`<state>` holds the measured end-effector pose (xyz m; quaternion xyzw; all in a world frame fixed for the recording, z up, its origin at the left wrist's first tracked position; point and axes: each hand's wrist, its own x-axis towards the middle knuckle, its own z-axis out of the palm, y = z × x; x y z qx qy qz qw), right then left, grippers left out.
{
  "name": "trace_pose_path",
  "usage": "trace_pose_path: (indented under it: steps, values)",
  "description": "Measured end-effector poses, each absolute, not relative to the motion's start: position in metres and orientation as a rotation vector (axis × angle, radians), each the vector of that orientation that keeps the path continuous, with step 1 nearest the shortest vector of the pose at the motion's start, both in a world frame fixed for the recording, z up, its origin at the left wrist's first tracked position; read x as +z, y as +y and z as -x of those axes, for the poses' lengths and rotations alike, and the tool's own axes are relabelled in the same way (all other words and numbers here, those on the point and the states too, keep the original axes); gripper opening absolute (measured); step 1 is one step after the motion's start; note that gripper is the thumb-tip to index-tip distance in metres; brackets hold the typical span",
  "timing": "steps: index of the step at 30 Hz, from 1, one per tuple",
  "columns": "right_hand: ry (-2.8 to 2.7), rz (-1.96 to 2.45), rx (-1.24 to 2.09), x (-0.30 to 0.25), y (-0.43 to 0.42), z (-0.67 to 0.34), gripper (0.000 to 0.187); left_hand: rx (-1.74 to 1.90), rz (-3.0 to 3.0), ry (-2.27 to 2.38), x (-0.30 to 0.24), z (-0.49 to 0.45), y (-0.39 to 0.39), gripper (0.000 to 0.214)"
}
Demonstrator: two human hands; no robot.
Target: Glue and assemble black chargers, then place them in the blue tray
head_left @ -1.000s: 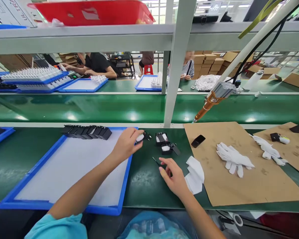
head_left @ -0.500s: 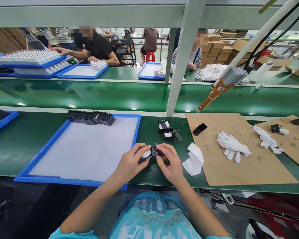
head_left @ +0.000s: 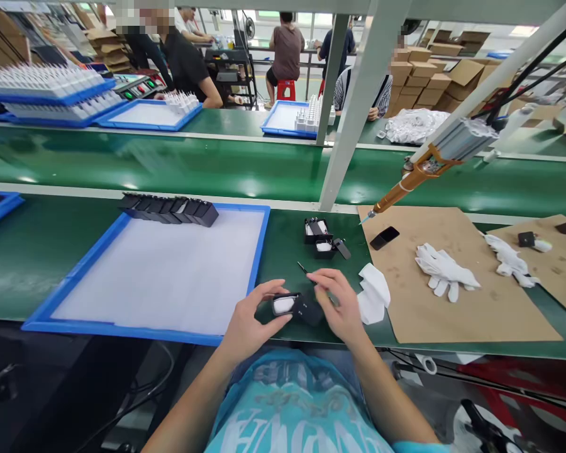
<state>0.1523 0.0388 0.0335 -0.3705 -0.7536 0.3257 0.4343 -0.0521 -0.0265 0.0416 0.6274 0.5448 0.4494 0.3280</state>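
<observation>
My left hand [head_left: 257, 314] grips a small black case [head_left: 290, 296] by its edges, thumb below and fingers above. A white oval piece [head_left: 283, 305] sits inside it. Against the case's right side is a dark flap [head_left: 308, 310] with a few small light dots; whether it is joined on I cannot tell. In my right hand [head_left: 337, 302] is a thin dark stick-like tool [head_left: 302, 268], pinched between the fingers and pointing up and left. Two black boxes [head_left: 324, 253] with white contents stand just beyond my hands. A white cloth [head_left: 373, 294] lies right of my right hand.
A blue-rimmed tray [head_left: 263, 242] with a row of black boxes [head_left: 170, 209] lies left. Cardboard [head_left: 476, 327] at right carries white gloves [head_left: 446, 270] and a black slab [head_left: 385, 238]. An orange hanging tool [head_left: 400, 192] reaches down over it. Other people sit beyond the green belt.
My right hand has moved slightly right and now shows the thin tool. The black case is turned so its white piece and the dark flap show more fully. The view has shifted slightly.
</observation>
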Motion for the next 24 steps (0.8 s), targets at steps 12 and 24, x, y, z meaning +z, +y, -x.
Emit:
trace_pose_path:
  steps: [12,24]
  values:
    - [-2.024,0.898,0.406,0.018,0.010,-0.154,0.056,1.153,-1.752,1.505,0.036,0.044,-0.026,0.058]
    - [-1.791,0.777,1.384,0.017,0.015,-0.154,0.065,1.338,-1.569,1.386,0.021,0.044,-0.028,0.060]
